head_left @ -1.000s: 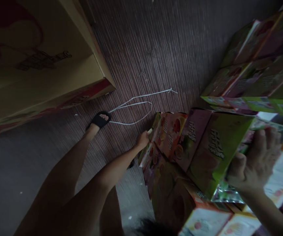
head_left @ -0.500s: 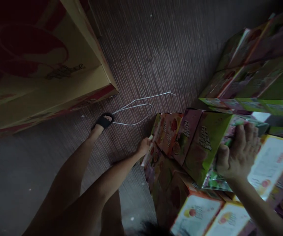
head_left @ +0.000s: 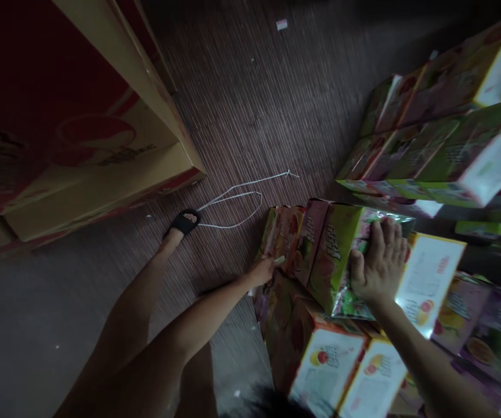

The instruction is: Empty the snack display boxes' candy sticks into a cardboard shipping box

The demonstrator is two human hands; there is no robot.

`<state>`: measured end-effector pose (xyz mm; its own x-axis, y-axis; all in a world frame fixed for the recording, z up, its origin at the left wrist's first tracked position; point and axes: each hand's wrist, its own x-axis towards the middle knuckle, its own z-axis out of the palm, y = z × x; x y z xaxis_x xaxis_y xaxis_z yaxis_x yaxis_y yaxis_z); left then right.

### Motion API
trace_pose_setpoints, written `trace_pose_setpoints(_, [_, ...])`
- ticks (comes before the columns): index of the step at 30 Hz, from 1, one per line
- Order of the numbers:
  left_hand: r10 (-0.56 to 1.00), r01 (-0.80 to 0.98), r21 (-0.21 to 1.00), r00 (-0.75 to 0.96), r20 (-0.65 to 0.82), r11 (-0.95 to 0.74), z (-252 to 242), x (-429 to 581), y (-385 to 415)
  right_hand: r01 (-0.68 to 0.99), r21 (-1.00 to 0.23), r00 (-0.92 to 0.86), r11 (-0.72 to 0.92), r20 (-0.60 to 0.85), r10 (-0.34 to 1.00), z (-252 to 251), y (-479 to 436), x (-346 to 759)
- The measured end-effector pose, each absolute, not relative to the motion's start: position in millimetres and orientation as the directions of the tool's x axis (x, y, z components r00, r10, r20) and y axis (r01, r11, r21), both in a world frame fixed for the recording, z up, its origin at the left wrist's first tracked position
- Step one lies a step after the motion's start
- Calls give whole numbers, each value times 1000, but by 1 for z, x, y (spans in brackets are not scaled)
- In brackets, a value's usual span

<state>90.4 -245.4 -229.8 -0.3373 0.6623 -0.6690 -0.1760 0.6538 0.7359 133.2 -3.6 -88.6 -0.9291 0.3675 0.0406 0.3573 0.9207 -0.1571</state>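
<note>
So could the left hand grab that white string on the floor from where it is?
Probably yes. The left hand rests low on the side of the stacked colourful cartons, and the white string lies on bare floor just beyond, with nothing between them.

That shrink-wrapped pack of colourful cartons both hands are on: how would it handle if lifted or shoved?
The wrapped pack would probably move as one stiff block, since film binds its cartons together. The glossy film under the right hand may be slippery. It sits tilted on the stacked cartons with the left hand at its lower end, so a shove might slide or tip it.
</note>
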Motion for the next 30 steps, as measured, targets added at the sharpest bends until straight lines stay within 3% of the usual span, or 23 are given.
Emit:
trace_pose_setpoints(4, [541, -201, 679, -464, -701, 706, -213, 60, -252, 360, -145, -930, 921, 27, 368, -88, -3, 133])
trace_pose_setpoints(7, [532, -166, 712, -555, -639, 682, -192, 12, -224, 360, -148, -930, 921, 23, 368, -87, -3, 132])
trace_pose_setpoints(11, [657, -80, 792, -512, -553, 605, -166, -8, -177, 361, -168, -928, 917, 34, 372, -87, -1, 133])
trace_pose_setpoints(14, [706, -66, 788, -404, -582, 612, -159, 31, -184, 370, -164, -926, 915, 11, 376, -86, -1, 134])
trace_pose_setpoints(18, [669, -108, 749, -380, -639, 654, -162, 83, -225, 372, -143, -926, 917, 7, 377, -85, -3, 133])
trace_pose_setpoints(24, [535, -135, 706, -559, -633, 695, -142, 42, -220, 367, -118, -929, 923, 4, 370, -83, -5, 130])
trace_pose_setpoints(27, [608, -80, 780, -579, -543, 620, -122, 4, -186, 383, -114, -923, 917, -15, 383, -83, -5, 129])
trace_pose_setpoints(30, [750, 29, 834, -454, -480, 551, -110, -6, -164, 381, -108, -924, 918, -11, 382, -84, -4, 131])
